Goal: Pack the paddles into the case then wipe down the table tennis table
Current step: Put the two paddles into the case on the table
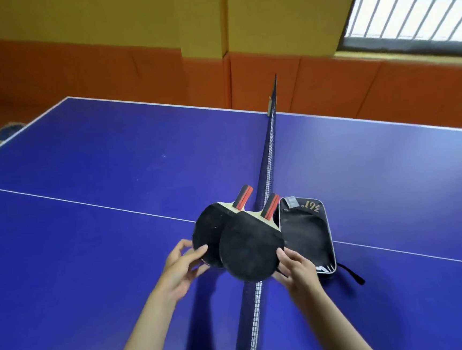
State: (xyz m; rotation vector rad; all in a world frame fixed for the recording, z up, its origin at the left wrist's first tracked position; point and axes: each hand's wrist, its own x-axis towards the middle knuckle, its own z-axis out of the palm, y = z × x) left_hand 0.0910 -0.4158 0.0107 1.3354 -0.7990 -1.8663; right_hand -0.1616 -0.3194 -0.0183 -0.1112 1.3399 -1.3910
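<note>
Head view: left hand (182, 265) pinches edge of rear paddle (209, 232); right hand (296, 266) pinches front paddle (248, 247), fingers curled on its rim; 2 paddles total, overlapped, held above the net (267, 157); 1 black case (307, 232) flat on blue table (88, 215) right of net, contents not visible; print "361°".

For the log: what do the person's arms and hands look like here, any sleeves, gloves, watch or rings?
Both forearms are bare as far as the frame shows, with no sleeve edge in view. The left hand and right hand wear no gloves. No watch, bracelet or ring shows on either wrist or on the visible fingers.
</note>
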